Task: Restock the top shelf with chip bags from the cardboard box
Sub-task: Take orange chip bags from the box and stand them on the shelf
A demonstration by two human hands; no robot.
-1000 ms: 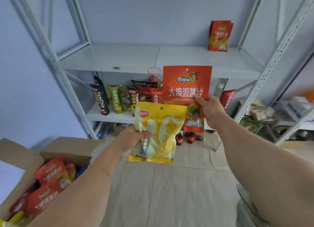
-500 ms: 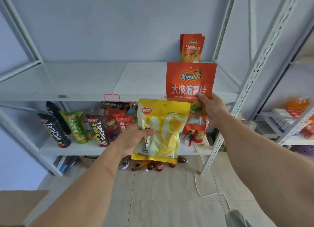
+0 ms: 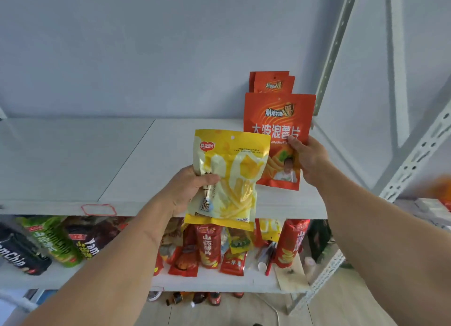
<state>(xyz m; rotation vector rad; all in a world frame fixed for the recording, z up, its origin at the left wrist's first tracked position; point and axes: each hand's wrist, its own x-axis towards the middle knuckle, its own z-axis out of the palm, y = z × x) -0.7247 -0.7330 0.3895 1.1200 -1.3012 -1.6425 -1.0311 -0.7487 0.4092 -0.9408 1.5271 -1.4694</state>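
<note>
Restock barely begun, by my read: the top shelf (image 3: 170, 140) carries only a small stack of orange chip bags (image 3: 272, 83) leaning on the back wall by the right upright (image 3: 335, 47); most of the board left of that stack is bare. Two more bags are in the air, none set down yet.

Right hand (image 3: 308, 158) grips an orange chip bag (image 3: 278, 123) by its right edge, thumb across the front, fingers curled behind, bag upright just in front of the stack and over the right end of the top shelf. Left hand (image 3: 188, 189) pinches a yellow chip bag (image 3: 227, 179) at its left side, thumb on the front, held in front of the top shelf's front lip, left of and overlapping the orange one.

Left to do: place both, then likely many more trips. The cardboard box is out of view, so its remaining stock can't be judged.

Surface: pale grey-white metal boards, with a seam left of the yellow bag and an empty red price-tag holder (image 3: 98, 210) on the lip. Below the top shelf, a lower shelf (image 3: 210, 283) crowded with YamChip tubes (image 3: 56, 242) and red packets. Plain bluish wall behind, tiled floor with bottles under the rack, and another rack beyond the right upright
</note>
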